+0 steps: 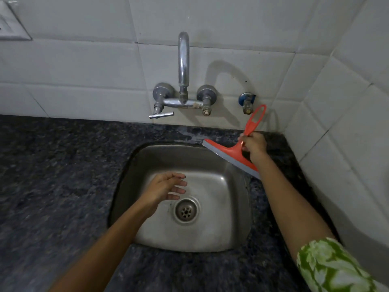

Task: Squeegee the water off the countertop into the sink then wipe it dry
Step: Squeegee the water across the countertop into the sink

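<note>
Socket plate (10, 24): white, fixed to the tiled wall at the far left, partly cut off by the frame edge.
Countertop (52, 175): dark speckled stone, running from the left edge around the sink to the right corner, where it meets the tiled walls.
Left hand (166, 187): hangs over the sink bowl, just left of the drain, with fingers loosely spread and pointing right; it holds nothing.
Sink (210, 157): steel bowl set into the countertop, in the middle of the view.
Drain (186, 211): round metal strainer in the bottom of the sink, near the left hand's fingertips.
Tap (183, 60): chrome spout curving out from the wall above the far side of the sink, with a valve on each side; a lever handle sticks out from the left one.
Small valve (247, 103): blue-collared fitting on the wall, right of the tap.
Squeegee (229, 152): orange with a grey blade, at the far right corner of the sink; the blade slants from the sink's far rim towards the right-hand counter strip, and the looped handle points up towards the wall.
Right hand (253, 144): fingers curled tight around the squeegee handle, just above the blade.
Sleeve (330, 268): green and white pattern, on the right arm at the near right.
</note>
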